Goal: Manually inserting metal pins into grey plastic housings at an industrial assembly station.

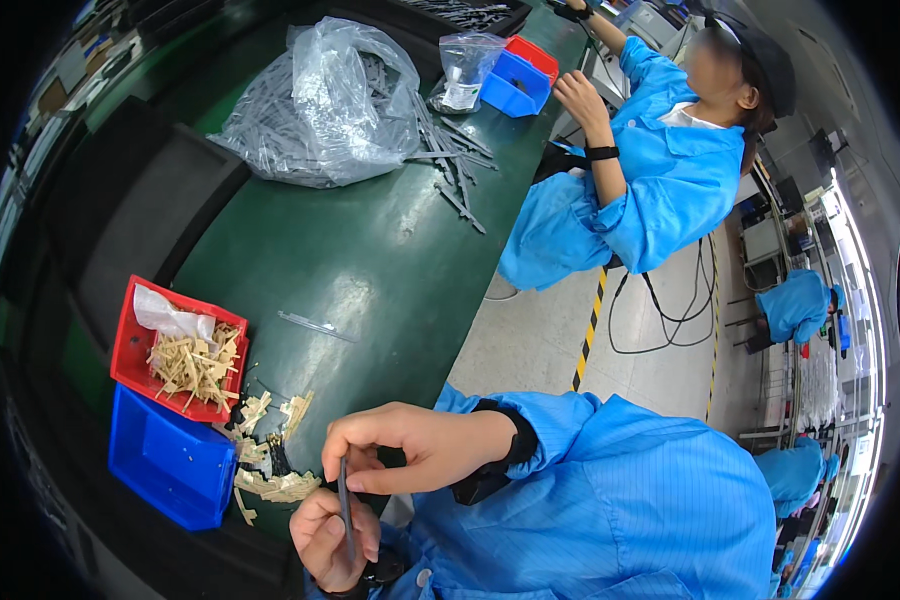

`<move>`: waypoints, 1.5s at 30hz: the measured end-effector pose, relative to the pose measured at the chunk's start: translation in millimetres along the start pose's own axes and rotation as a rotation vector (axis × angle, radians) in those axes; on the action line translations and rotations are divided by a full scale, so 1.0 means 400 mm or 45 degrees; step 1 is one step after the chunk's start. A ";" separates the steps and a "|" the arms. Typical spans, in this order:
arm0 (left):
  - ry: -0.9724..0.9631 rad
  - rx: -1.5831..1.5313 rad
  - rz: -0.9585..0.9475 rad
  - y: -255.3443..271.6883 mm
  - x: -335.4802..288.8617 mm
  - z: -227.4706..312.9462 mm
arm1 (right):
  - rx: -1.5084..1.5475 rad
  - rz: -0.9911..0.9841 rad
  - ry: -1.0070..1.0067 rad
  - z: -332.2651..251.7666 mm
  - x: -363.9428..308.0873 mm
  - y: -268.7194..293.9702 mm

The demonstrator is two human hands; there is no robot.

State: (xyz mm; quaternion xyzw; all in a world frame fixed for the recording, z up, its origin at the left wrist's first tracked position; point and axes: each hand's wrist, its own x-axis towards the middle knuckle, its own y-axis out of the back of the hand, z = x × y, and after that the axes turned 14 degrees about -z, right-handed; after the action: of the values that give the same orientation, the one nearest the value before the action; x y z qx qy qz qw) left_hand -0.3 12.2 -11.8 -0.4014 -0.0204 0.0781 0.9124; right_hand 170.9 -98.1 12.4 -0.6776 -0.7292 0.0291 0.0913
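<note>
My right hand (415,447) pinches the upper end of a thin dark grey strip (346,505) between thumb and fingers. Around its lower end, the fingers of my left hand (330,540) are closed. The strip stands nearly upright between both hands, over the near table edge. Just left of my hands lie several bunches of small beige pieces (280,487), with thin black bits among them. Beyond these sits a red bin (120,345) holding a heap of beige pieces (192,370) and a crumpled clear bag. A blue bin (160,460) adjoins it, with a few tiny specks inside.
A clear strip (315,326) lies on the green table (370,260). Farther off are a large plastic bag (330,110) of grey strips, loose grey strips (460,165), a small bag (464,75) and a blue bin (515,85). A co-worker (640,170) in blue sits at the table's right side.
</note>
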 end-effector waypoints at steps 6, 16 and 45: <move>0.043 0.025 -0.039 0.005 -0.004 -0.003 | -0.082 0.023 0.029 -0.004 0.007 -0.005; -0.033 0.113 -0.007 -0.001 0.005 -0.009 | -0.123 0.055 0.156 0.011 0.034 -0.016; 0.106 -0.069 -0.109 0.028 -0.013 -0.001 | 0.198 0.145 -0.139 -0.004 0.069 -0.007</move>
State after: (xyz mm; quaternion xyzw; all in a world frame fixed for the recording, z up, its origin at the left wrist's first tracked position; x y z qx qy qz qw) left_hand -7.0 18.6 -20.1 -0.4277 -0.0017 0.0215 0.9037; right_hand 166.8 -71.2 17.0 -0.7062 -0.6890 0.1275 0.1019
